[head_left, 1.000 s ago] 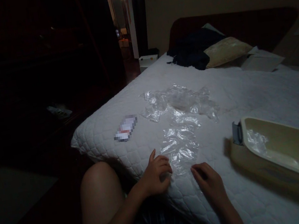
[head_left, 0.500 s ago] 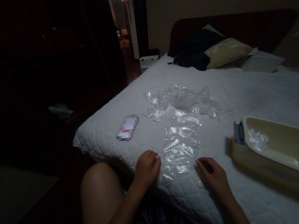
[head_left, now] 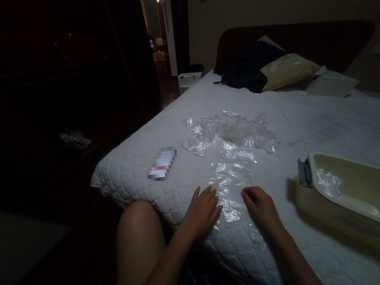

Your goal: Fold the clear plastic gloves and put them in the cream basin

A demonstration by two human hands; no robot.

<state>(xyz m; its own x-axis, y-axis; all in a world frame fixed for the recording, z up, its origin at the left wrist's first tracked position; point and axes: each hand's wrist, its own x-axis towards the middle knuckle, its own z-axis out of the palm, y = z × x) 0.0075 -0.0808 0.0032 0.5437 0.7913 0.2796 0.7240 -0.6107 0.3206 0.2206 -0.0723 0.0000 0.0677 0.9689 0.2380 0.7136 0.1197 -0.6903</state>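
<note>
A clear, crinkled plastic bag (head_left: 228, 177) lies flat on the white quilted bed in front of me. Along its left edge rests my left hand (head_left: 203, 210), palm down, fingers spread over the plastic. My right hand (head_left: 260, 205) is at the opposite edge, its thumb and fingers pinched together on the plastic; the exact grip is partly hidden. Farther up the bed, more crumpled clear plastic bags (head_left: 227, 130) lie in a loose heap touching the flat one. A phone-shaped, pixelated item (head_left: 162, 164) lies to the left of the plastic.
At the right stands a cream plastic bin (head_left: 370, 192) with a grey latch and a piece of clear plastic inside. Dark clothing (head_left: 246, 66), a beige pillow (head_left: 289, 70) and a flat pale box (head_left: 332, 84) lie near the headboard (head_left: 302, 34). The bed's edge (head_left: 123, 149) runs along the left.
My left hand has moved right onto the bag and spread its fingers. My right hand has shifted slightly up and left, fingers drawn closer together at the bag's edge.
</note>
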